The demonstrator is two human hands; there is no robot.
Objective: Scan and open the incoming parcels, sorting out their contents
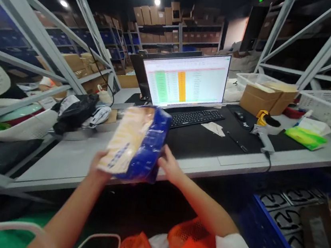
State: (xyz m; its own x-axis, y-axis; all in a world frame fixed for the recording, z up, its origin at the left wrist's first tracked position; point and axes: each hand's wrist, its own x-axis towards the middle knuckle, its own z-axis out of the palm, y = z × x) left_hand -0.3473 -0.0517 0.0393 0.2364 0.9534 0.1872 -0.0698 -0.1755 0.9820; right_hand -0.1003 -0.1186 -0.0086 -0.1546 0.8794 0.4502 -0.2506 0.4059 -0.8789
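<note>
Between my two hands I hold a glossy package [138,145], dark blue on one side and cream on the other, with blurred blue print. It is tilted above the front edge of the desk. My left hand [99,168] grips its lower left corner, the fingers partly behind it. Closed on its right edge is my right hand [170,165], thumb toward me. Behind the package stand a black keyboard [196,119] and a lit monitor [189,80] showing a spreadsheet with green and orange columns.
Right of the keyboard lie a mouse [239,115], a barcode scanner [262,138], a yellow tape dispenser [263,117], a cardboard box [260,98] and a green packet [305,138]. A black plastic bag [76,113] sits at left. Below right is a blue crate [278,238].
</note>
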